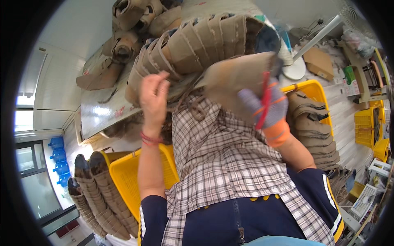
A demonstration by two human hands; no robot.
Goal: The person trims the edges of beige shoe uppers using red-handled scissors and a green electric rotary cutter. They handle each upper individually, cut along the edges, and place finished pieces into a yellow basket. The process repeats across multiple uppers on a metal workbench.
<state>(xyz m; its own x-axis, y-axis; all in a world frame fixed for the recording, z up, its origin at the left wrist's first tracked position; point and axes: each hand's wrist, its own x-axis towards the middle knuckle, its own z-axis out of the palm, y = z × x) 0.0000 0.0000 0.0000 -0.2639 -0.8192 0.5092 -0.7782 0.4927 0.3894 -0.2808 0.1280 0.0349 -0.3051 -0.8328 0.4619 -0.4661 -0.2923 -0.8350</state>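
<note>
My right hand, in a grey and orange glove, grips a curved tan fabric piece, blurred by motion. A narrow red strip or handle lies along the same glove; its kind cannot be made out. My left hand is bare and raised to the left of that piece, apart from it. Its fingers are curled together, and anything between them is too small to see. Just beyond both hands, a long row of nested tan fabric pieces lies on the table.
Loose rolled tan pieces are heaped at the table's far left. Yellow baskets stand on either side of me, with stacked pieces by the right one. A white fan stand and a cardboard box are at the far right.
</note>
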